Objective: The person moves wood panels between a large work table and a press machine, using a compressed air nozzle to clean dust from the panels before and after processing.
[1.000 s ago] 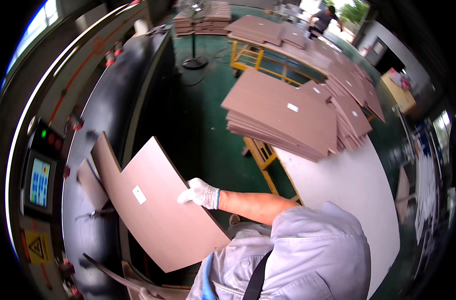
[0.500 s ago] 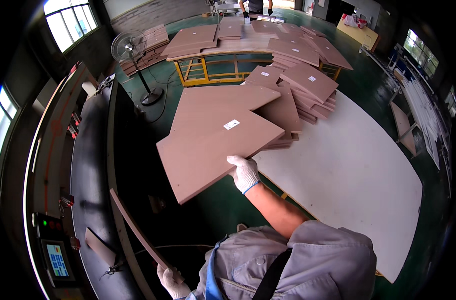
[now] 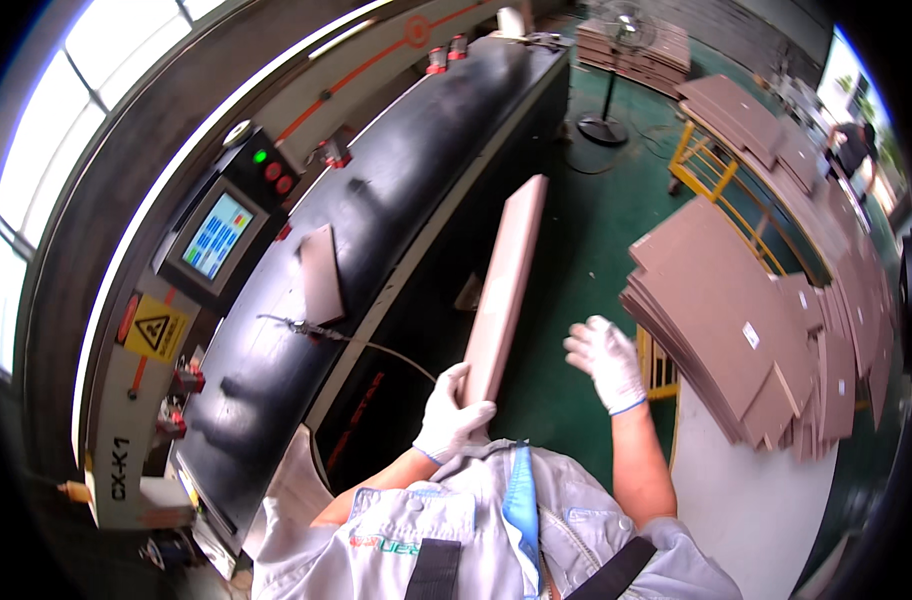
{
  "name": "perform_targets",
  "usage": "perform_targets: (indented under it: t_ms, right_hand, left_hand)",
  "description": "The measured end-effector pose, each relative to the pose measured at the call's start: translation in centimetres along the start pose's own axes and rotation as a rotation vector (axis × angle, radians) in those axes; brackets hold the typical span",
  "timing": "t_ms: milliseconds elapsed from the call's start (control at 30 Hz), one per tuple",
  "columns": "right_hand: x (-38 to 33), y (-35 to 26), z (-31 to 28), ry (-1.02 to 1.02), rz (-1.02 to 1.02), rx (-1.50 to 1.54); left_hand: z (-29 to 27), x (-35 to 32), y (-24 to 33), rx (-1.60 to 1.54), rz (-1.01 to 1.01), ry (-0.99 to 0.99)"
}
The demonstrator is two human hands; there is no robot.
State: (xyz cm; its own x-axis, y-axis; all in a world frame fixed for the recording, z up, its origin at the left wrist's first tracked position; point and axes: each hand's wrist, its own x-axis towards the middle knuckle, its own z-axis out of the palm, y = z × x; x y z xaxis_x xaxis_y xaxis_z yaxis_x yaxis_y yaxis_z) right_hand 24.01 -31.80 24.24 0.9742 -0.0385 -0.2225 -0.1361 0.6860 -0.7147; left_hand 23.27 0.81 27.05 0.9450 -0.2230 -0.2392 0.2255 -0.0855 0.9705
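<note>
My left hand, in a white knit glove, grips the near end of a long brownish-pink board. The board is held up on edge and points away from me, beside the long black machine bed. To the right of the board, my right hand hangs in the air with its gloved fingers spread and nothing in them. Nearest to it on the right is a stack of brownish-pink panels, its top panel bearing a small white label.
A control screen with lit buttons is fixed to the machine on the left. A small board piece and an air hose lie on the bed. Further off stand a fan, a yellow-framed table and another person.
My view has turned left toward the machine. My right hand has let go of the large labelled panel, which lies on the stack. The long board has come up in front of me.
</note>
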Motion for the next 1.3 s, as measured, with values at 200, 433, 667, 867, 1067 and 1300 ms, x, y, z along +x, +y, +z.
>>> perform_targets:
  t_ms: [200, 433, 667, 867, 1067, 1300]
  right_hand:
    - [9.8, 4.7, 11.7, 0.281, -0.037, -0.245]
    - [14.9, 2.3, 8.9, 0.384, -0.062, -0.129]
    - [7.2, -0.1, 0.2, 0.726, -0.292, -0.223]
    - [3.6, -1.2, -4.9, 0.794, -0.266, -0.352]
    - [7.0, -5.7, -5.0, 0.634, -0.195, -0.375]
    - [7.8, -8.7, -8.3, 0.416, -0.254, -0.134]
  left_hand:
    - [-2.0, 9.0, 1.8, 0.675, 0.351, -0.083]
    - [-29.6, 30.1, -7.8, 1.257, -0.143, 0.786]
    - [-24.6, 39.2, -4.0, 0.975, -0.422, 0.614]
    - [-14.1, 39.3, 3.2, -0.017, -0.415, 0.349]
    - [8.9, 30.1, 4.1, 0.156, 0.067, -0.060]
    - [28.2, 21.5, 6.4, 0.736, 0.255, -0.234]
